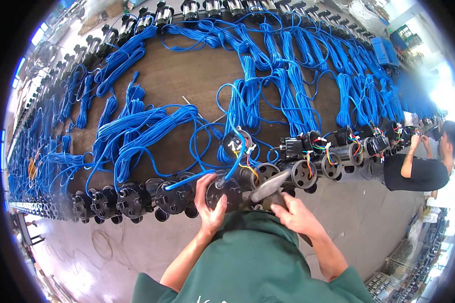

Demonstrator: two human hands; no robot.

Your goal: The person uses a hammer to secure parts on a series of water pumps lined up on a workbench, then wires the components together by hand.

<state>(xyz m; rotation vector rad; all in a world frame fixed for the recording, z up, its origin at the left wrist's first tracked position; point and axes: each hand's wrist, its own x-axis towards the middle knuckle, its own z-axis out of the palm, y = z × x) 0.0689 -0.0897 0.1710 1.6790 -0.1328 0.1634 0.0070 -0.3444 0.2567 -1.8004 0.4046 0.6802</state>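
Observation:
My right hand (297,216) is closed round the handle of a hammer (270,187), whose grey metal head sits just right of a round black end cap (225,196). At that cap's left side, my left hand (209,206) grips it with bent fingers and thumb. A blue cable (234,169) rises from the cap's top. Right of it stands an open cylinder housing (266,173); behind, a round part with coloured wires (236,143) hangs on a blue cable.
Capped black units (134,201) line the table edge to the left; open housings with wired parts (304,174) continue right. Coiled blue cables (156,123) cover much of the brown tabletop (172,76). A co-worker in black (417,169) works at the far right.

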